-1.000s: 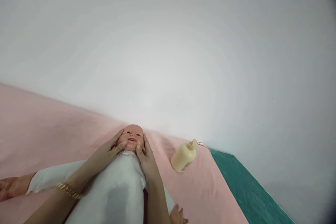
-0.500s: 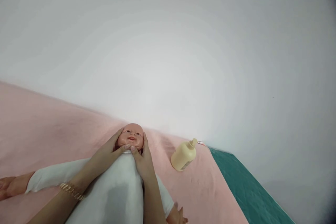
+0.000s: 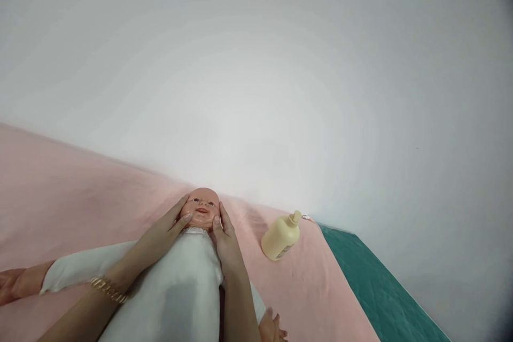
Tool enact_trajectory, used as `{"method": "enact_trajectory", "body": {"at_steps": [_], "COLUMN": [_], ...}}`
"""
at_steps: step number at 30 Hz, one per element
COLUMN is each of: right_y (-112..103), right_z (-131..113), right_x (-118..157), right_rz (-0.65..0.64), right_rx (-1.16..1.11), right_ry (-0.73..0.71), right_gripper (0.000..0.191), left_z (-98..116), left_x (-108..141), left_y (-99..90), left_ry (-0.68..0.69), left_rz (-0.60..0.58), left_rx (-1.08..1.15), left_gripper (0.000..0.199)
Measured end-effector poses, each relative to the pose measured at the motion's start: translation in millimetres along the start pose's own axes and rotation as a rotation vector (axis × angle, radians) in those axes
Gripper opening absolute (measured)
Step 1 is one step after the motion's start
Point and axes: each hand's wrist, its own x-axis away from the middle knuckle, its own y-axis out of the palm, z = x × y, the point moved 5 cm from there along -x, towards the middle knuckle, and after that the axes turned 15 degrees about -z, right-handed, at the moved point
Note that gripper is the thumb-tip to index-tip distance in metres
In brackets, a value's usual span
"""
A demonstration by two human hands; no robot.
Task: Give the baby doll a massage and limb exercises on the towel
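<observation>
A baby doll (image 3: 192, 283) in a white long-sleeved outfit lies on its back with both arms spread out. My left hand (image 3: 170, 230) cups one side of its head, the thumb resting on the cheek near the mouth corner. Against the opposite cheek, my right hand (image 3: 225, 235) holds the head with its fingers up by the temple and its thumb by the jaw. Parts of the fingers are hidden beside and behind the head. A gold bracelet (image 3: 108, 290) circles my left wrist.
The doll lies on a pink cloth (image 3: 308, 288). To its right stands a pale yellow pump bottle (image 3: 280, 238), slightly tilted in view. A green surface (image 3: 372, 278) shows beyond the cloth at the right. Behind everything rises a white wall (image 3: 256, 75).
My thumbs have slid apart, from the middle of the doll's chin outward to its cheeks. My right hand and forearm have shifted slightly right. The bottle has stayed put.
</observation>
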Motion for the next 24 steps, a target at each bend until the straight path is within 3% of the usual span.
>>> {"method": "enact_trajectory", "body": {"at_steps": [7, 12, 18, 24], "right_y": [-0.3, 6.0, 11.8, 12.3], "right_z": [-0.8, -7.7, -8.1, -7.1], "right_x": [-1.8, 2.5, -0.3, -2.4], "right_rz": [0.026, 0.009, -0.026, -0.006], "right_rx": [-0.005, 0.099, 0.057, 0.091], "right_ry": [-0.016, 0.011, -0.024, -0.043], "right_gripper": [0.078, 0.088, 0.101, 0.1], "left_z": [-4.4, -2.1, -12.1, 0.4], "left_x": [-0.5, 0.4, -2.1, 2.7], "left_y": [2.0, 4.2, 8.3, 6.0], "left_ry": [-0.039, -0.022, -0.016, -0.027], "left_rz": [-0.019, -0.025, 0.006, -0.048], "left_rx": [0.052, 0.07, 0.077, 0.053], "left_gripper": [0.077, 0.08, 0.084, 0.079]}}
